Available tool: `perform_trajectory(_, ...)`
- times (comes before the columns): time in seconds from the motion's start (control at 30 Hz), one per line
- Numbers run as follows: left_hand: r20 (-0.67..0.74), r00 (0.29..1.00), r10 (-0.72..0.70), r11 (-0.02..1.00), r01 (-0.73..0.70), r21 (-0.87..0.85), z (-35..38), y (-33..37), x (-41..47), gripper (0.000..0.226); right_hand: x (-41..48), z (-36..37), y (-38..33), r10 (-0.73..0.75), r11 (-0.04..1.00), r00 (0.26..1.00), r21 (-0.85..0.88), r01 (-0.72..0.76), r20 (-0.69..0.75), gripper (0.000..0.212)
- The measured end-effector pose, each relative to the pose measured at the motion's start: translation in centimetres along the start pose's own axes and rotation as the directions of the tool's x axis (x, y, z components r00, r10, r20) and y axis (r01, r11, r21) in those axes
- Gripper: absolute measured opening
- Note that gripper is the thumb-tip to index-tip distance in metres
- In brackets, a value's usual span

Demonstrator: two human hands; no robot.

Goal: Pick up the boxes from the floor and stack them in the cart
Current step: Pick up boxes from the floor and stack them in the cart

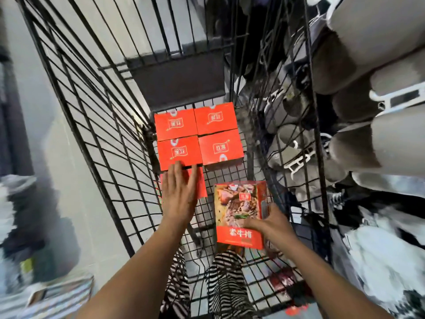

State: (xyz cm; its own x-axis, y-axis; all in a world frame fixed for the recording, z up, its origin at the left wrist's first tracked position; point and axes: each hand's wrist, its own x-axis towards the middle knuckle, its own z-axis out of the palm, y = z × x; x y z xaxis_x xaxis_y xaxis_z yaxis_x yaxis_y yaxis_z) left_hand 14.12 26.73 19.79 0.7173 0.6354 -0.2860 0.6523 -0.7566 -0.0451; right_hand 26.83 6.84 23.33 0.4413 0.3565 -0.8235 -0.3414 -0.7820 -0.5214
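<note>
Cart (115, 157): left hand (179, 194) flat, right hand (269, 223) gripping box (239, 210).

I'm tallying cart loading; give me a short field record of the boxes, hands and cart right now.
cart: black wire cart, seen from above
placed: four red boxes, two-by-two block at far end
fifth box: red, just nearer, under the left hand
left hand: flat, fingers straight, on fifth box
right hand: grips picture-front box

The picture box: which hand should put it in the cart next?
Right. The right hand grips the picture box above the cart floor, beside the red box that the left hand presses flat.
</note>
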Motion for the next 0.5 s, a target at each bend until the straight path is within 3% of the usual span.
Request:
perform_trajectory(0.13,-0.005,0.973,-0.231,0.956,0.226,-0.187,0.2,0.0,-0.1,0.115,0.8,0.3,-0.4,-0.058,0.997,0.998,-0.044,0.056,-0.039,0.062)
perform_trajectory(0.23,0.136,0.923,-0.361,0.859,0.386,-0.338,0.1,0.0,-0.1,0.111,1.3,0.7,-0.5,-0.050,0.997,0.998,-0.054,0.048,-0.045,0.087)
perform_trajectory(0.37,0.180,0.917,-0.355,0.822,0.398,-0.407,0.1,-0.1,-0.3,0.113,1.5,0.2,-0.5,-0.061,0.997,0.998,0.036,0.061,-0.010,0.102)
perform_trajectory(0.5,0.191,0.920,-0.342,0.793,0.392,-0.467,-0.3,-0.2,-0.4,0.110,3.5,-0.1,-1.9,-0.080,0.990,0.996,0.115,0.083,-0.027,0.082)
